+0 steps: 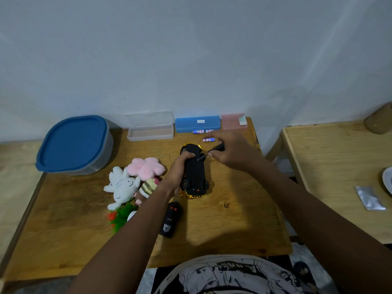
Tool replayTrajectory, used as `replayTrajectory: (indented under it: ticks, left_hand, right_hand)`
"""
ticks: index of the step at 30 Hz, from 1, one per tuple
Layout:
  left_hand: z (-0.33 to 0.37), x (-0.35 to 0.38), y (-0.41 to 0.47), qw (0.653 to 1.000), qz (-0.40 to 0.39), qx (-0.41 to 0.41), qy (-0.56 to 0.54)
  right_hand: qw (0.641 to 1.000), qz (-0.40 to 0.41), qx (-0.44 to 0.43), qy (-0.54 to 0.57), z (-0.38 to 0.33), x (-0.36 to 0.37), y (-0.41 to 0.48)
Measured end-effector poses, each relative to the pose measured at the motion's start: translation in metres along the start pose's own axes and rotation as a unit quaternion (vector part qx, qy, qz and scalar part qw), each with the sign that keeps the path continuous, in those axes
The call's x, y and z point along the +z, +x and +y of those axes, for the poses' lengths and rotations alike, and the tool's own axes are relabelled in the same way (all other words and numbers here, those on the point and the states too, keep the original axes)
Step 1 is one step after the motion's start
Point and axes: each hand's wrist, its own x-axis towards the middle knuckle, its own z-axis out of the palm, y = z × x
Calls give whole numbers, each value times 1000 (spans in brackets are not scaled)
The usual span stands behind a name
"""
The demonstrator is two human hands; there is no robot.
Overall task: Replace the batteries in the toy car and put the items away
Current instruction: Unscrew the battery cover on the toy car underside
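Note:
The toy car [195, 172] lies upside down on the wooden table [233, 219], black underside up, gold body below. My left hand [180, 168] grips its left side, fingers curled over the chassis. My right hand [231, 151] holds a black screwdriver [212, 150] whose tip touches the car's underside near the far end. Blue-and-white batteries [209, 140] lie behind the car, with more batteries [200, 131] in front of the blue box [197, 123]. A black remote control [171, 219] lies near the car's near end.
A big grey tub with a blue lid [74, 145] stands at the back left. An open clear case [150, 129] and a pink box [233, 121] line the wall. Plush toys [131, 181] lie left of the car. A second table [339, 166] stands to the right.

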Motion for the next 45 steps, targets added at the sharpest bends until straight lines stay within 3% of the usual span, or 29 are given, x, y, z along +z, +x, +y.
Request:
replayTrajectory:
  ticks: [6, 13, 18, 25, 31, 37, 42, 45]
  left_hand:
    - [-3, -3, 5, 999, 15, -23, 25]
    - [-3, 0, 4, 999, 12, -23, 24]
    - [-2, 2, 4, 999, 12, -23, 27]
    - [-2, 2, 4, 999, 22, -24, 23]
    - [-2, 4, 5, 999, 18, -29, 29]
    - [-4, 1, 8, 999, 22, -26, 27]
    - [-5, 4, 9, 999, 19, -25, 39]
    - [-8, 4, 11, 999, 18, -30, 40]
  right_hand:
    - [994, 50, 5, -97, 4, 4, -3]
    - [1000, 10, -18, 14, -1, -4, -1]
    - [993, 67, -19, -93, 2, -1, 0]
    - [999, -3, 3, 35, 1, -4, -1]
    - [997, 44, -10, -64, 5, -2, 1]
    - [997, -15, -2, 79, -1, -7, -3]
    - [998, 33, 11, -54, 1, -5, 1]
    - [999, 29, 20, -37, 5, -4, 1]
